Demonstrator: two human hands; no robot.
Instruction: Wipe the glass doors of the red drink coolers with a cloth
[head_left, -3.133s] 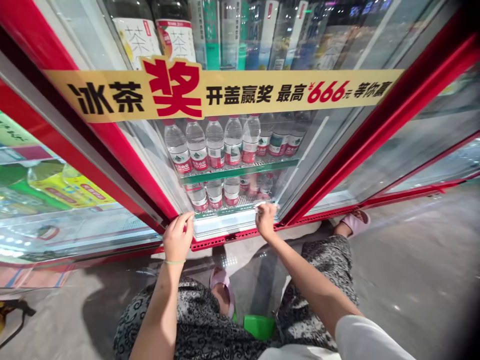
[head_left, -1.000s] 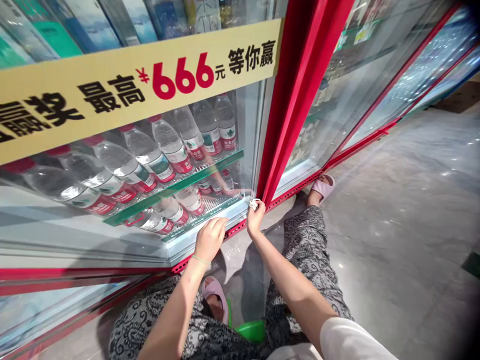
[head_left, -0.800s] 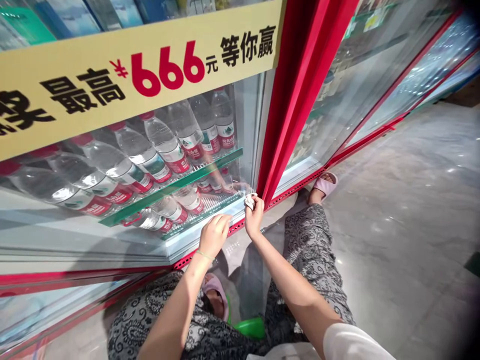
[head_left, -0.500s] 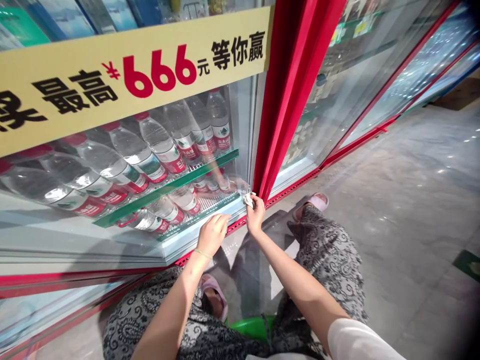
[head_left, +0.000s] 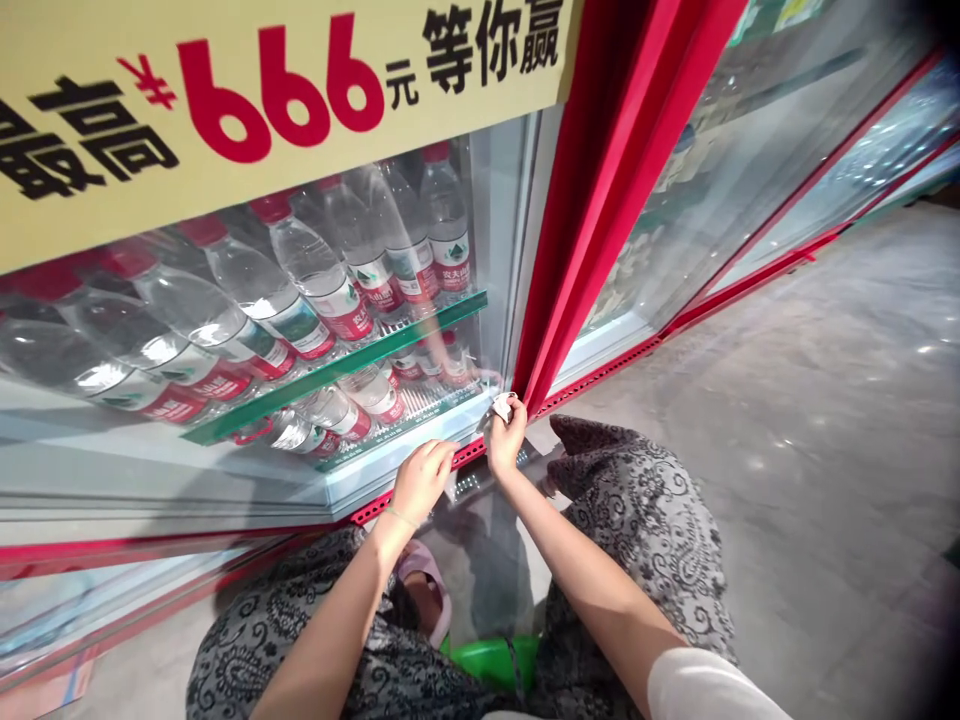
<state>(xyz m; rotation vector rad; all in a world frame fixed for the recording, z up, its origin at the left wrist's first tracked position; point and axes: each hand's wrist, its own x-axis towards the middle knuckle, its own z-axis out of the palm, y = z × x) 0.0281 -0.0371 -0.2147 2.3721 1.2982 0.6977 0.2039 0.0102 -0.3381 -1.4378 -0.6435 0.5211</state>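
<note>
My right hand (head_left: 508,440) is closed around a small crumpled white cloth (head_left: 503,405), which touches the lower right corner of a glass fridge door (head_left: 420,410) beside its red frame. Whether it is fabric or paper I cannot tell. Just left of it, my left hand (head_left: 422,482) is by the door's bottom edge. Its fingers are stretched toward the right with nothing visible in them; the palm side is hidden. Behind the glass, several water bottles (head_left: 311,280) with red caps stand on a green-edged shelf (head_left: 352,370), with more bottles below.
A yellow sign (head_left: 300,110) with red and black print crosses the door. The red frame post (head_left: 600,210) rises at the right, with more glass doors (head_left: 780,200) beyond. A green plastic object (head_left: 491,660) sits low between my knees. Grey floor (head_left: 832,430) extends right.
My view has shifted slightly, so the sign sits higher and larger. The right hand stays at the corner with the cloth, and the left hand remains by the bottom edge.
</note>
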